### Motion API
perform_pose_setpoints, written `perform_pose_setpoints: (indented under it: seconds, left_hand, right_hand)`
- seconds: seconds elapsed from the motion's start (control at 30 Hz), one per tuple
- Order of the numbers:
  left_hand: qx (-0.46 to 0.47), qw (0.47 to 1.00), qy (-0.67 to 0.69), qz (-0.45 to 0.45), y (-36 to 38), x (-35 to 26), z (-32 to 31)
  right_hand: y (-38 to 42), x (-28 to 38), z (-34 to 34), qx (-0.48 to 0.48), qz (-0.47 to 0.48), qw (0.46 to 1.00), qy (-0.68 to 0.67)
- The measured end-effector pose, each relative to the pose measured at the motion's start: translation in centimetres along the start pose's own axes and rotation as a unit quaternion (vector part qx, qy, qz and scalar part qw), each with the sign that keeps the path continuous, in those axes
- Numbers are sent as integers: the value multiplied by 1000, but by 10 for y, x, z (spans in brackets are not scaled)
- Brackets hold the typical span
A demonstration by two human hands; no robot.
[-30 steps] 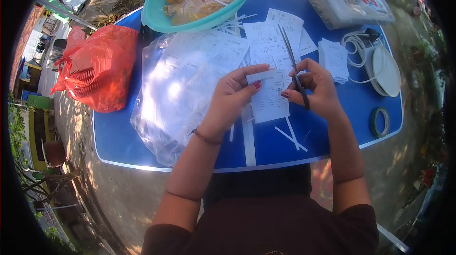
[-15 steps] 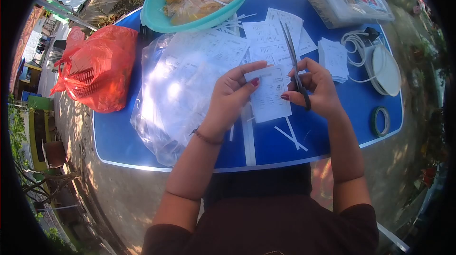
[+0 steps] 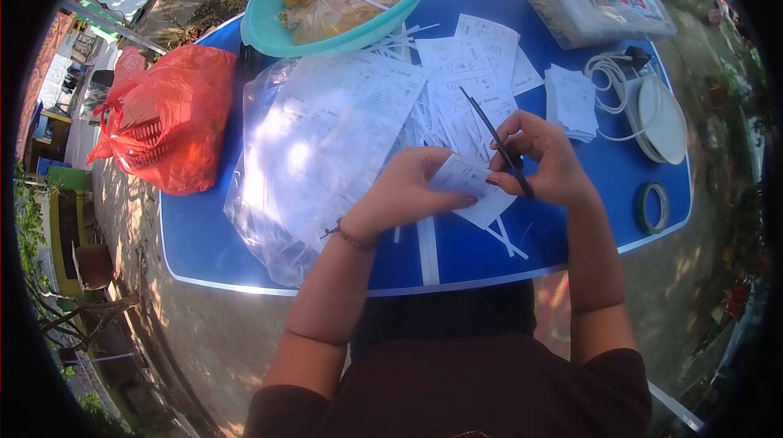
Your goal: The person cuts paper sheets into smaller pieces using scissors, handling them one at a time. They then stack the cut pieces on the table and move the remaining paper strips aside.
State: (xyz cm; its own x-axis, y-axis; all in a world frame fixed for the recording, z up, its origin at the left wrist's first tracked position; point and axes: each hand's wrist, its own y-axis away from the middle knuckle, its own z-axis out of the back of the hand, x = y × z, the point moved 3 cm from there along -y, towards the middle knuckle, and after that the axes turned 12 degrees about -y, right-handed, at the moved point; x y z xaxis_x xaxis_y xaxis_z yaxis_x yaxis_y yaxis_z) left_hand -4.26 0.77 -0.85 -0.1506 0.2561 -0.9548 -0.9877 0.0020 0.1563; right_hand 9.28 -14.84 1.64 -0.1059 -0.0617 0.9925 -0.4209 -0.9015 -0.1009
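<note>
My left hand (image 3: 416,188) grips a small printed paper slip (image 3: 481,200) between thumb and fingers, the slip tilted over the blue table. In my right hand (image 3: 542,159) is a pair of dark scissors (image 3: 492,130), blades pointing up and to the left, with the handle in the fingers. The right fingertips are right at the slip's upper right edge. Narrow white paper strips (image 3: 507,241) lie on the table just below the slip. Behind both hands are loose printed sheets (image 3: 461,63) and a clear plastic bag (image 3: 281,185) with papers.
A teal basin (image 3: 261,34) of yellowish packets stands at the back. An orange plastic bag (image 3: 183,124) sits at the left. Along the right are a plastic box (image 3: 603,6), a stack of paper slips (image 3: 571,103), a white cable (image 3: 603,79), a round white disc (image 3: 662,121) and a tape roll (image 3: 652,208).
The slip has turned clockwise and come down toward the near table edge. My left hand has moved down with it, and the scissors now lean further left, a little lower.
</note>
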Motion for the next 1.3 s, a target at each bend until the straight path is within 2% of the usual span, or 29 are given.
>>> perform_pose_setpoints:
  seconds: [0.1,0.13,0.23,0.37,0.47,0.57,0.73,0.9,1.0,1.1,1.2,1.3]
  left_hand:
    - [34,997,-18,73,0,0,-5]
    - [8,998,-4,65,0,-1,-4]
    - [-86,994,55,39,-1,-3,0]
    - [-243,954,175,-9,4,-16,10]
    - [-301,928,217,-33,6,-15,16]
    - [-339,908,241,-58,9,-16,18]
    - [-389,884,249,-73,14,-18,23]
    - [-388,888,235,-75,15,-19,25]
    - [-379,891,237,-79,13,-19,23]
    - [-373,895,232,-80,13,-20,22]
    - [-367,899,226,-78,13,-19,22]
    - [-366,899,228,-77,12,-17,22]
  right_hand:
    - [-1,0,0,5,12,1000,6]
    - [-1,0,1,4,14,1000,16]
    - [-3,3,4,-92,23,995,16]
    - [-3,-2,6,-169,51,983,-39]
    - [-3,1,-2,-138,17,990,-26]
    - [-2,-2,-5,-46,-16,999,-15]
    - [-3,-4,-15,-18,-17,999,-23]
    - [-3,-4,-16,2,-7,999,-37]
    - [-3,1,-14,31,-58,998,-3]
    - [-3,0,-14,28,-62,998,-8]
    - [-3,-5,-15,-2,-8,999,-37]
    - [-3,-5,-14,5,-8,1000,-26]
